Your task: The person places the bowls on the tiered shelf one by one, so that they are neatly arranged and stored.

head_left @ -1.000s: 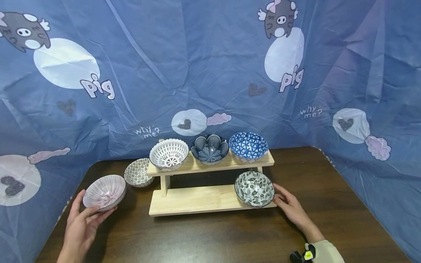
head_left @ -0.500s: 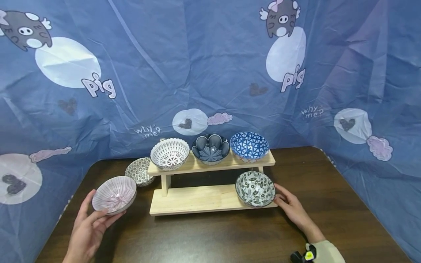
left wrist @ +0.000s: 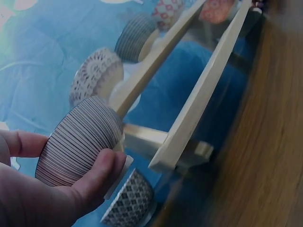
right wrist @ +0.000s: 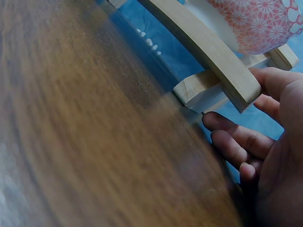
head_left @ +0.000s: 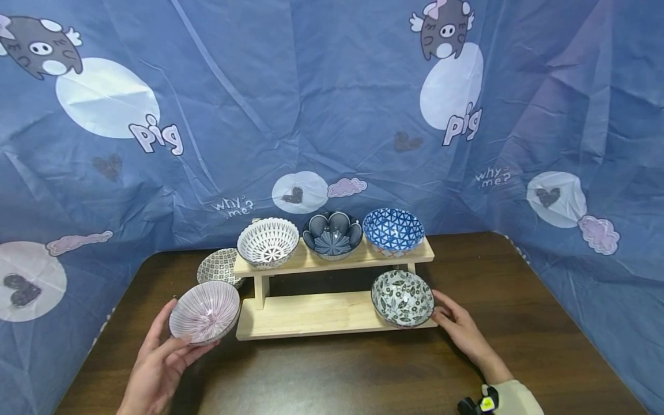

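Observation:
My left hand grips a bowl with thin radiating stripes and a pinkish inside, raised in front of the left end of the wooden two-tier stand. In the left wrist view, thumb and fingers hold opposite sides of this striped bowl, tilted in that view. At the stand's right end, my right hand has its fingertips right at a bowl with dark leaves and flowers on the lower tier. The right wrist view shows that bowl's pink-patterned outside, with loosely bent fingers beside the board's end.
On the upper tier stand a white patterned bowl, a dark blue petal bowl and a blue triangle-patterned bowl. A checkered bowl sits behind the held one, partly hidden. Blue cloth hangs around the brown table.
My left hand has carried the striped bowl rightward toward the stand, so it now overlaps the checkered bowl and the lower board's left end. My right hand has stayed in place.

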Action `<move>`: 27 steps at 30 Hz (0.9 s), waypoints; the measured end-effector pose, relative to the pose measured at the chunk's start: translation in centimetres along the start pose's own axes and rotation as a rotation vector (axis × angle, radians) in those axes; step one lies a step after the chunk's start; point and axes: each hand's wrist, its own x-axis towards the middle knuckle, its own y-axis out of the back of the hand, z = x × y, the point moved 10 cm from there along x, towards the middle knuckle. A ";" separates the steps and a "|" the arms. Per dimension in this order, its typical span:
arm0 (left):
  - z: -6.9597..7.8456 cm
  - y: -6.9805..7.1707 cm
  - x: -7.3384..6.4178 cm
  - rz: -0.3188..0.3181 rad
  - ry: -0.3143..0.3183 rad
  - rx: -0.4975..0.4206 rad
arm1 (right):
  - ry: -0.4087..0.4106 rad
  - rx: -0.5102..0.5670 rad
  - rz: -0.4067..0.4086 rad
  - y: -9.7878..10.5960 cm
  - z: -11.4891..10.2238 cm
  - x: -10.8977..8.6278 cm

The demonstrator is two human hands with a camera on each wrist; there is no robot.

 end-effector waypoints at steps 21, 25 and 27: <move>-3.9 -5.6 0.6 -0.103 0.073 0.091 | -0.006 0.003 0.000 0.0 0.2 0.0; -5.1 -6.2 1.1 -0.051 0.128 0.176 | -0.005 0.004 0.000 0.0 0.2 0.0; -5.7 -6.6 1.3 -0.014 0.158 0.214 | -0.005 0.004 -0.002 0.0 0.2 0.0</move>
